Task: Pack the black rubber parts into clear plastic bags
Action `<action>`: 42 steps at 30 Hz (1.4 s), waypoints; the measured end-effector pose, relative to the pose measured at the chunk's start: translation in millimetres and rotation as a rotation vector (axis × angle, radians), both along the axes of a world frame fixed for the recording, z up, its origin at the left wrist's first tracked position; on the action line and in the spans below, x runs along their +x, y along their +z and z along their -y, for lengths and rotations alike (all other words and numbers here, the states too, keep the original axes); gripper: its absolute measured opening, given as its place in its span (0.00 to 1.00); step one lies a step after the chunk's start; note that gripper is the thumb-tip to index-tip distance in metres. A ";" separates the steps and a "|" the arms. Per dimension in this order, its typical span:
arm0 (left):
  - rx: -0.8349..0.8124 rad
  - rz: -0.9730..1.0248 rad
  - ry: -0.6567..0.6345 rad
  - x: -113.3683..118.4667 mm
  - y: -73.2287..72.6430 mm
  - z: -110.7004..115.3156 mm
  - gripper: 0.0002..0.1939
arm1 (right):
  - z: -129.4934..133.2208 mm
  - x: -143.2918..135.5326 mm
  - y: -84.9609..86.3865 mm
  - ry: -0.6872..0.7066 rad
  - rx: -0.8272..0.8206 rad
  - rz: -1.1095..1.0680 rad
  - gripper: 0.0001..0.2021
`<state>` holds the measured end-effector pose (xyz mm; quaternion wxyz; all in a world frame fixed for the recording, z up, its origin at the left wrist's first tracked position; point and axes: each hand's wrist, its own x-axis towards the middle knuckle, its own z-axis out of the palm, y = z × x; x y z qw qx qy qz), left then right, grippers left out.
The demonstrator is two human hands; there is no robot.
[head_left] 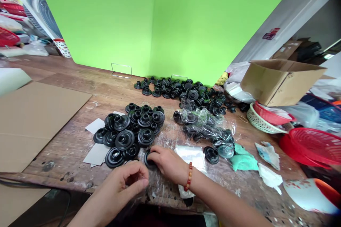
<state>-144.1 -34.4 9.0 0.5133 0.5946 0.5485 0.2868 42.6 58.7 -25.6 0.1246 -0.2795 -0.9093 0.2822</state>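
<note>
no text can be read; the red sign (271,34) on the wall (286,21) is too blurred.

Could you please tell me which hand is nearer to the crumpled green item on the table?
Right: the right hand is to the left of the crumpled green item; the left hand is farther left.

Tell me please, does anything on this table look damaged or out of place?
Yes. The table looks worn: dark spots and pale scuffs mark its near edge. Crumpled scraps lie loose on its right side, like litter. The black discs show no clear damage.
</note>
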 end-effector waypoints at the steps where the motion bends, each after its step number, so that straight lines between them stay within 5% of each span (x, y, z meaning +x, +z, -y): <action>1: 0.019 -0.022 -0.013 2.0 2.5 -0.5 0.10 | 0.2 4.8 5.3 -0.094 -0.024 -0.053 0.12; 5: 0.119 -0.086 -0.085 18.0 11.4 -5.7 0.09 | 2.0 23.4 36.3 -0.552 -0.431 -0.412 0.08; 9: 0.377 -0.136 -0.118 42.1 12.0 -8.0 0.09 | 6.9 31.9 48.3 -0.623 -0.936 -0.588 0.18; 11: 0.529 -0.135 -0.074 52.1 7.2 -6.0 0.09 | 8.5 35.7 44.5 -0.653 -0.971 -0.597 0.19; 15: 0.652 -0.103 0.099 63.3 -9.4 -1.0 0.08 | 12.8 45.0 36.8 -0.687 -0.775 -0.526 0.17; 18: 0.527 -0.035 0.236 68.0 -21.0 -2.6 0.06 | 20.4 49.7 36.8 -0.671 -0.582 -0.429 0.13; 22: 0.137 0.290 0.300 75.5 -24.7 -9.6 0.07 | 28.6 52.3 36.9 -0.617 -0.407 -0.320 0.09; 28: -0.361 0.772 0.463 82.3 -19.7 -11.8 0.11 | 26.8 64.2 28.4 -0.469 -0.681 -0.493 0.09; 38: -0.293 0.787 0.443 89.5 -29.9 -11.2 0.13 | 19.3 79.5 15.7 -0.293 -1.146 -0.551 0.14; 42: -0.207 0.745 0.441 83.9 -32.1 -11.0 0.11 | 20.6 75.8 24.0 -0.258 -1.138 -0.557 0.13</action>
